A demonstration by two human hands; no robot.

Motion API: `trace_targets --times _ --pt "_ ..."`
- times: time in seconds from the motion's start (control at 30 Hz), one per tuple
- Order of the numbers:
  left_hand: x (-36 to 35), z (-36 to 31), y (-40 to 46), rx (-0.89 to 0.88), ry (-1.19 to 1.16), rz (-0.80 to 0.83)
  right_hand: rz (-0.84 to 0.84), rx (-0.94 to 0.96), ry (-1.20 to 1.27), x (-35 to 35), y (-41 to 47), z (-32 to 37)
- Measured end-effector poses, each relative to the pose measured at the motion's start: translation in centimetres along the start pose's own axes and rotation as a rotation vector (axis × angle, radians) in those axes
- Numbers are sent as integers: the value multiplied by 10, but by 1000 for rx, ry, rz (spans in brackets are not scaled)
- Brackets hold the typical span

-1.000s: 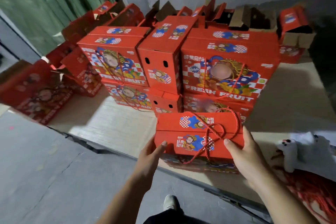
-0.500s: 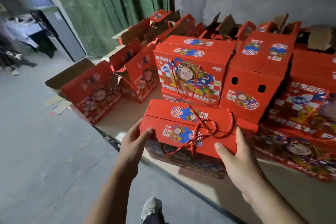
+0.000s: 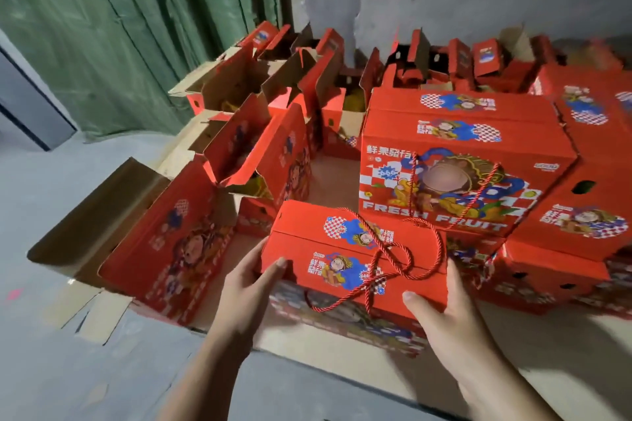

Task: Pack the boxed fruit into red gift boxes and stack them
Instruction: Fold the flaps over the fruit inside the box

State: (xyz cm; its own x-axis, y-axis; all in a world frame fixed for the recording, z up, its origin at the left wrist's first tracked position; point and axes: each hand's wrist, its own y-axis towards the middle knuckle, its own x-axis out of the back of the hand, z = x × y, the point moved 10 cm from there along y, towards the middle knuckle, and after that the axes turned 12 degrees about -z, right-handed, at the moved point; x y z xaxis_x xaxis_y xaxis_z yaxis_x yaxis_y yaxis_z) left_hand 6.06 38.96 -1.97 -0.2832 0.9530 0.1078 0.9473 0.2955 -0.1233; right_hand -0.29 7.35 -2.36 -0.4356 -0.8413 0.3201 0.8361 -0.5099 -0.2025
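Red gift box (image 3: 355,260), closed, with its rope handle (image 3: 390,249) looped on top, sits at the front of the cardboard-covered platform (image 3: 547,345). Left hand (image 3: 249,287) and right hand (image 3: 444,321) clasp its two ends. Behind stand stacked closed boxes (image 3: 458,161); open boxes (image 3: 239,154) at left, contents possibly fruit.
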Motion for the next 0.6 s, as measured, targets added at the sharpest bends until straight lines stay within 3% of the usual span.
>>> trace_targets --times 0.1,0.33,0.6 --pt "-5 -23 6 -65 12 51 -40 1 -13 16 -5 15" --pt "-27 -121 1 -321 -33 146 -200 267 -52 74 -10 108" --pt "-50 -197 -21 -464 -182 258 -361 451 -17 131 -34 182"
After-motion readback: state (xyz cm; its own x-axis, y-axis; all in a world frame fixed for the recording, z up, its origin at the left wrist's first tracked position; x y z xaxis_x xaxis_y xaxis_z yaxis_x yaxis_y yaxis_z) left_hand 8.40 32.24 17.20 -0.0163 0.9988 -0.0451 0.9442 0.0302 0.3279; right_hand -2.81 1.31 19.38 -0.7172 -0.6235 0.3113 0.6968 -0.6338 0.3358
